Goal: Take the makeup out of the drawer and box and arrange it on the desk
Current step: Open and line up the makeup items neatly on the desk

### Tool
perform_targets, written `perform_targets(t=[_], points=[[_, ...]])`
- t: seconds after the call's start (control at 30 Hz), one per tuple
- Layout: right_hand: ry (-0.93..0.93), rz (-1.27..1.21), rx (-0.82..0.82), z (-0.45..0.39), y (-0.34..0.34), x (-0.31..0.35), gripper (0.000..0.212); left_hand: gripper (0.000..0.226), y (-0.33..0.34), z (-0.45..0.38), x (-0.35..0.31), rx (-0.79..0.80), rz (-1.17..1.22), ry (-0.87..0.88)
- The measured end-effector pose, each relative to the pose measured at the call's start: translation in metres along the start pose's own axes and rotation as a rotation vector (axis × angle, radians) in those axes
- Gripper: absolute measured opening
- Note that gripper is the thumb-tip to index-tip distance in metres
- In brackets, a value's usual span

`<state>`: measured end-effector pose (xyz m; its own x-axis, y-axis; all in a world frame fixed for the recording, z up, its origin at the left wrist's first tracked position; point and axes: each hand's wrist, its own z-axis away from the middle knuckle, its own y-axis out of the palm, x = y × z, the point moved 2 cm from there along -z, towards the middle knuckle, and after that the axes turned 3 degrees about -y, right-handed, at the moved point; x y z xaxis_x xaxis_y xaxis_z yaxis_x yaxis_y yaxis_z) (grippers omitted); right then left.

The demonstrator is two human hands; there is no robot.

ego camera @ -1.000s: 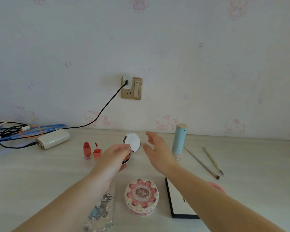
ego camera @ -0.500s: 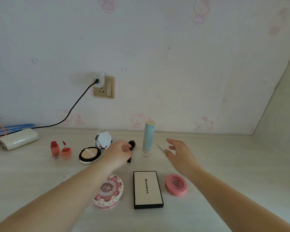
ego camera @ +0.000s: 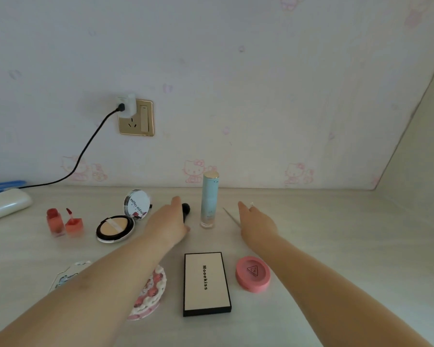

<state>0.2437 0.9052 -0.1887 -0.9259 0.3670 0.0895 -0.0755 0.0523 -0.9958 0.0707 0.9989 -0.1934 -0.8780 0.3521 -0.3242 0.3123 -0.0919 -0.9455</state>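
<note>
Fingers of the left hand (ego camera: pixel 169 222) curl around a black brush (ego camera: pixel 186 211), whose dark rounded head pokes out just past the knuckles. Fingers of the right hand (ego camera: pixel 257 225) reach forward, loosely spread; they lie over thin pencils (ego camera: pixel 229 216), but whether they grip one cannot be told from this view.

Take the tall blue tube (ego camera: pixel 210 200) as the landmark. It stands upright near the back of the desk (ego camera: pixel 336 246), between the two hands. The brush and left hand are just left of it. The pencils and right hand are just right of it, a thin tip showing between tube and hand.

Further left of the tube sits an open compact (ego camera: pixel 115 227), its mirror lid tilted up and its beige puff showing. Left again stand two small red bottles (ego camera: pixel 64 222), side by side, one with its wand resting on top.

In front of the tube, nearer the person, lies a flat palette (ego camera: pixel 206 284) with a black edge and printed lettering. Right of the palette is a round pink case (ego camera: pixel 253 273). Left of the palette, partly hidden under the left forearm, is a round cake-shaped box (ego camera: pixel 152 294), and beyond that a clear decorated item (ego camera: pixel 68 275).

Judging from this layout, the task seems well along: many makeup items already sit in two rough rows. No drawer is in view, so anything left inside cannot be seen. What seems left is placing the brush and tidying the pencils.
</note>
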Motion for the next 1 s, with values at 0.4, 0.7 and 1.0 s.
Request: perform_targets(t=[0.4, 0.7, 1.0], points=[[0.141, -0.204, -0.006, 0.002, 0.0, 0.003, 0.037, 0.044, -0.019, 0.005, 0.01, 0.018, 0.266, -0.052], [0.076, -0.782, -0.317, 0.06, -0.047, 0.01, 0.036, 0.021, -0.072, 0.077, 0.052, -0.069, 0.492, 0.064], [-0.239, -0.971, -0.179, 0.134, -0.045, 0.106, 0.03, 0.023, -0.1, 0.187, 0.133, -0.092, 0.341, 0.166]])
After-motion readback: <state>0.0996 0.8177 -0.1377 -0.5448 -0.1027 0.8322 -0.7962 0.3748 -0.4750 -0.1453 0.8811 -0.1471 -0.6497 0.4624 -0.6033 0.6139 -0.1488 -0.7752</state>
